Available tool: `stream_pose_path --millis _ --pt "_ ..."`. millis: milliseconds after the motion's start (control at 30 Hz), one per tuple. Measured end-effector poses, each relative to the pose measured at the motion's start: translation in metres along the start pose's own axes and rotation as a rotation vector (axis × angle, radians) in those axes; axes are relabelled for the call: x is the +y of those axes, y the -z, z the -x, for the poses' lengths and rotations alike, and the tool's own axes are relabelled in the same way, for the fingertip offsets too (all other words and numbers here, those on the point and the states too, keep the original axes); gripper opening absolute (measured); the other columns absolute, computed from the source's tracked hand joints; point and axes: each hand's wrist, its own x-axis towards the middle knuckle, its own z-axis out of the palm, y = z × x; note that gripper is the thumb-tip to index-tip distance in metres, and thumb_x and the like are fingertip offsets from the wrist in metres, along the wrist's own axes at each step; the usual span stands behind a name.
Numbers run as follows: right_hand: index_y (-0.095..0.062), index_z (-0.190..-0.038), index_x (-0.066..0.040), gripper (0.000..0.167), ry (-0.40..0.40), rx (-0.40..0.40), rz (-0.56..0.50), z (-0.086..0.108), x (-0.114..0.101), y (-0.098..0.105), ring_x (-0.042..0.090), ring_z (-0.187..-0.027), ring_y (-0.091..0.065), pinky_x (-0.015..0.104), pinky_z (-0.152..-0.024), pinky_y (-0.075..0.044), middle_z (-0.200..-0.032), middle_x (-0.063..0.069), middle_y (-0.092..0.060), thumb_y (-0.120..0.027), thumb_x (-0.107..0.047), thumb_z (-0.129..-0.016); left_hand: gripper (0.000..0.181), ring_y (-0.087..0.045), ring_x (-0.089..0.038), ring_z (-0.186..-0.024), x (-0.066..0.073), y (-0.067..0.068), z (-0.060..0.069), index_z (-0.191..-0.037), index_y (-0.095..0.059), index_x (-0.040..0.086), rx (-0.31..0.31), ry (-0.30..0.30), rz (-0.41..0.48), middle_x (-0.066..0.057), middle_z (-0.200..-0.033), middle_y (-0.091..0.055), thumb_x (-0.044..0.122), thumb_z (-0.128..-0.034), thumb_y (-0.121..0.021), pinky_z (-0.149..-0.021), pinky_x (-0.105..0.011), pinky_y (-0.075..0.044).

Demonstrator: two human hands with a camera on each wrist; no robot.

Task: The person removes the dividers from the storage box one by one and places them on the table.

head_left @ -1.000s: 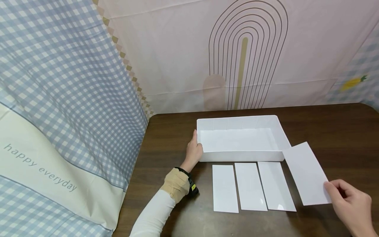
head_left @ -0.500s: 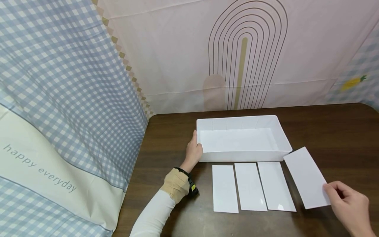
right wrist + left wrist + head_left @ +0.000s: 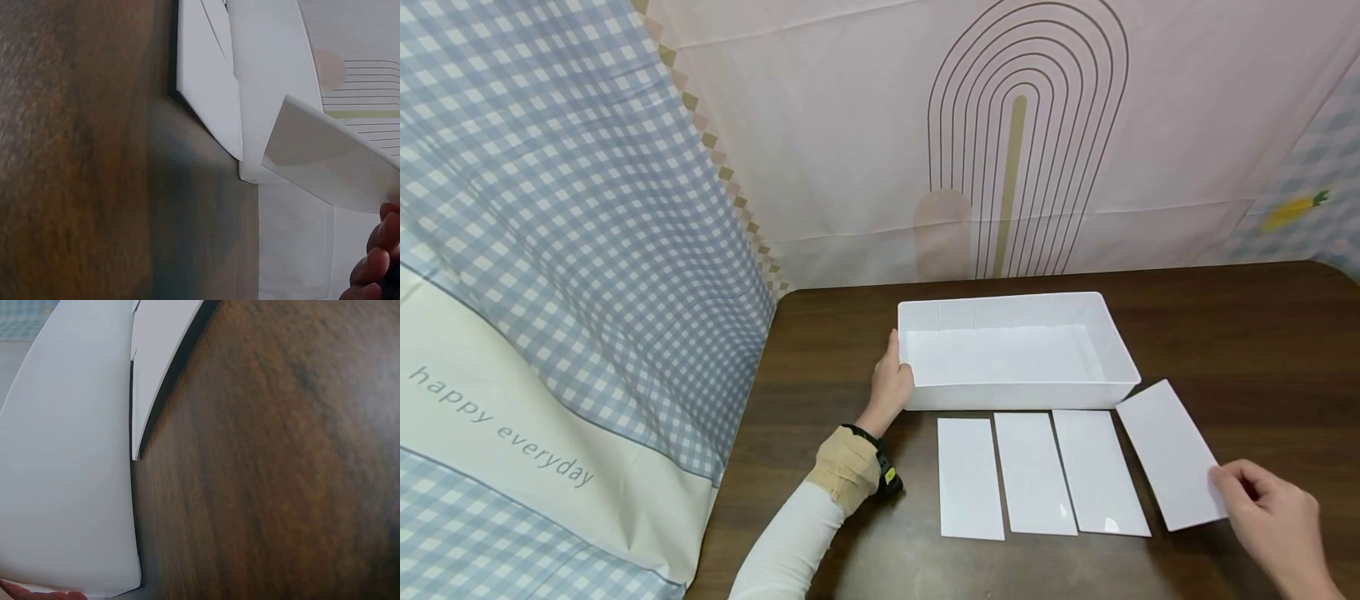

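Observation:
A white rectangular tray [image 3: 1018,396] with low walls stands on the brown table. My left hand [image 3: 891,385] rests against its left end, fingers along the outer wall and thumb by the near corner; a few fingertips show in the left wrist view. My right hand [image 3: 1273,508] pinches a thin white rectangular panel [image 3: 1172,458] by its lower right edge. This panel is raised and slanted, its far corner close to the tray's near right corner. Three similar panels lie before the tray: a left one [image 3: 970,479], a middle one [image 3: 1036,475] and a right one [image 3: 1101,471].
The dark wood table [image 3: 1247,333] reaches back to a pale curtain [image 3: 850,150] printed with arches. A blue checked cloth [image 3: 587,208] hangs along the table's left side. A camera strap [image 3: 880,467] circles the left wrist.
My right hand has shifted left and slightly down, bringing the held panel lower and nearer the right one of the lying panels. The left hand and the tray stay almost where they were.

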Motion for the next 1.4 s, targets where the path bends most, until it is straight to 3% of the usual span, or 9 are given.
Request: stream_pose_path --millis 133,333,433,733,900,933,1067,1167,1400 --pt "-0.056 -0.062 -0.027 0.02 0.006 0.002 0.015 -0.001 0.013 -0.006 -0.007 -0.045 -0.032 0.017 -0.045 -0.023 -0.046 -0.022 -0.043 -0.059 -0.019 -0.08 0.062 -0.032 -0.023 -0.127 0.0 0.0 0.0 -0.143 -0.012 0.012 -0.001 -0.003 0.002 -0.01 -0.143 -0.027 0.003 -0.0848 -0.031 -0.101 -0.04 -0.032" --pt "-0.058 -0.06 -0.012 0.019 -0.038 -0.055 0.017 0.003 -0.042 0.014 -0.006 -0.045 -0.03 0.02 -0.046 -0.024 -0.045 -0.026 -0.038 -0.056 -0.012 -0.079 0.061 -0.03 -0.022 -0.129 0.001 0.0 0.0 -0.143 -0.011 0.01 -0.001 -0.015 0.005 -0.01 -0.144 -0.025 0.002 -0.0858 -0.03 -0.102 -0.04 -0.031" --pt "-0.059 -0.061 -0.008 0.019 -0.047 -0.08 0.035 0.004 -0.054 0.018 -0.005 -0.045 -0.029 0.02 -0.046 -0.024 -0.045 -0.026 -0.036 -0.055 -0.012 -0.08 0.061 -0.029 -0.021 -0.129 0.001 0.0 0.0 -0.143 -0.011 0.01 -0.002 -0.016 0.002 -0.01 -0.144 -0.025 0.002 -0.0862 -0.03 -0.102 -0.039 -0.031" --pt "-0.061 -0.071 -0.014 0.026 -0.123 -0.177 0.162 -0.003 -0.002 -0.001 0.004 -0.047 -0.035 0.022 -0.046 -0.025 -0.051 -0.006 -0.048 -0.048 -0.03 -0.086 0.06 -0.028 -0.022 -0.13 0.0 0.0 -0.001 -0.143 -0.01 0.009 -0.005 -0.028 0.007 -0.01 -0.145 -0.024 0.002 -0.0862 -0.029 -0.102 -0.038 -0.03" --pt "-0.062 -0.072 -0.014 0.025 -0.125 -0.202 0.153 -0.005 0.005 -0.002 0.005 -0.05 -0.036 0.022 -0.047 -0.025 -0.054 -0.005 -0.051 -0.049 -0.03 -0.086 0.06 -0.028 -0.022 -0.129 0.0 0.0 -0.001 -0.143 -0.01 0.01 -0.004 -0.024 0.01 -0.011 -0.144 -0.025 0.001 -0.0864 -0.029 -0.102 -0.039 -0.031" --pt "-0.061 -0.071 -0.019 0.023 -0.116 -0.199 0.161 -0.005 0.005 -0.002 0.003 -0.05 -0.036 0.022 -0.047 -0.025 -0.053 -0.008 -0.05 -0.048 -0.031 -0.086 0.06 -0.028 -0.022 -0.13 0.0 0.0 -0.001 -0.143 -0.01 0.01 -0.004 -0.023 0.009 -0.011 -0.144 -0.025 0.001 -0.0864 -0.029 -0.102 -0.039 -0.03" --pt "-0.062 -0.071 -0.016 0.024 -0.118 -0.227 0.164 -0.002 -0.021 0.011 0.002 -0.049 -0.033 0.021 -0.048 -0.024 -0.053 -0.008 -0.049 -0.047 -0.027 -0.086 0.06 -0.028 -0.022 -0.13 0.0 0.001 -0.001 -0.143 -0.01 0.01 -0.007 -0.013 0.011 -0.01 -0.144 -0.025 0.002 -0.0865 -0.028 -0.102 -0.039 -0.03" --pt "-0.063 -0.074 -0.005 0.026 -0.152 -0.274 0.176 -0.002 -0.044 0.022 0.005 -0.05 -0.033 0.023 -0.048 -0.024 -0.054 -0.001 -0.05 -0.046 -0.022 -0.085 0.06 -0.028 -0.022 -0.13 0.0 0.0 -0.001 -0.143 -0.011 0.01 -0.007 -0.01 0.014 -0.01 -0.144 -0.025 0.002 -0.0863 -0.029 -0.102 -0.039 -0.031" --pt "-0.062 -0.073 -0.005 0.026 -0.171 -0.332 0.215 -0.004 -0.044 0.023 0.013 -0.054 -0.037 0.024 -0.05 -0.025 -0.06 0.004 -0.055 -0.045 -0.021 -0.085 0.06 -0.031 -0.022 -0.128 0.0 -0.001 0.0 -0.143 -0.011 0.01 0.004 -0.017 0.004 -0.011 -0.143 -0.027 0.002 -0.086 -0.029 -0.099 -0.039 -0.034"
